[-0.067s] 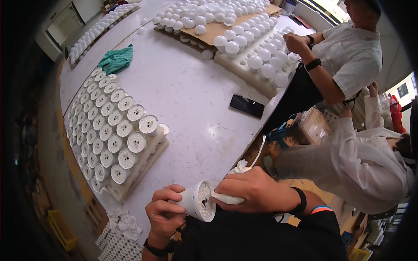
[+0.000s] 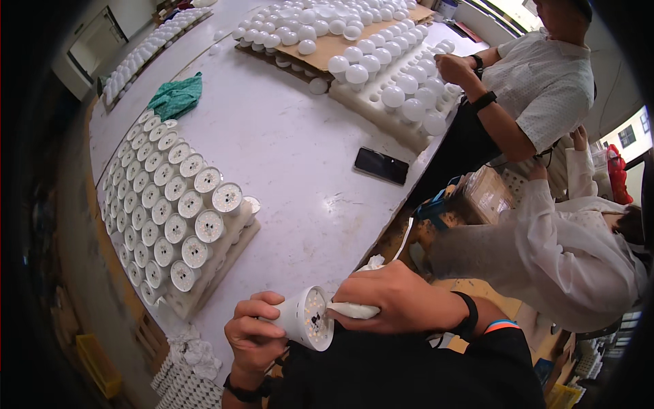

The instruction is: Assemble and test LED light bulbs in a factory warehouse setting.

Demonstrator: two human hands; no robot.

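Observation:
My left hand [image 2: 255,334] grips a white LED bulb body [image 2: 291,320] by its side, fingers curled round it. The cup's open face, with a round LED board, is turned toward my right hand [image 2: 402,293]. That hand is closed on a white, wrapped-looking dispenser [image 2: 355,311] whose tip meets or nearly meets the cup's rim; its exact kind is hard to make out. A thin white tube [image 2: 405,238] rises behind my right hand. On the table to the left, rows of similar LED bulb bodies [image 2: 163,208] stand face up in a pale tray [image 2: 221,262].
A black phone [image 2: 381,165] lies mid-table, a green cloth [image 2: 176,95] farther left. White bulb domes [image 2: 356,73] fill foam trays and cardboard at the back. One person [image 2: 545,88] works at the right edge; another [image 2: 545,252] is nearer. A crumpled white cloth [image 2: 197,354] lies lower left.
The whole view has shifted slightly, so the table and trays appear a little farther left. Both hands keep their holds on the bulb body and the dispenser.

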